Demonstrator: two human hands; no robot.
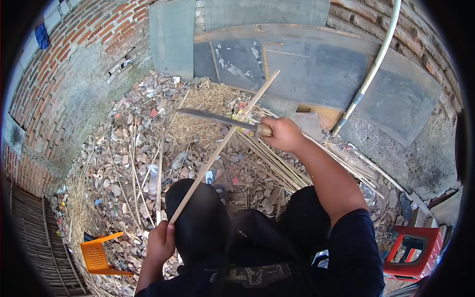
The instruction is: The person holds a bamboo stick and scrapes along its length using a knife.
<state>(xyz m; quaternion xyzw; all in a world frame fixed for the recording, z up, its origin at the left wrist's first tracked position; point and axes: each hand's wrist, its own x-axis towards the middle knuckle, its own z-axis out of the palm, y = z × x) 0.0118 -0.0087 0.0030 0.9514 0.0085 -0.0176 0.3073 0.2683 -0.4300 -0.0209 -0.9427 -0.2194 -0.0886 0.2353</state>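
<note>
Left hand (161,241) at 7 o'clock, fingers pinching pale strip (204,171); right hand (283,133) at 2 o'clock, fingers curled round handle (264,130) of long knife (215,117).

No text can be read for certain: the dark shirt (307,277) carries a pale block of large capital-like shapes across its front, seen from the wearer's side and too blurred to spell out, and the yellow wrapper (241,116) among the rubble near the straw is too small for any print to be made out
</note>
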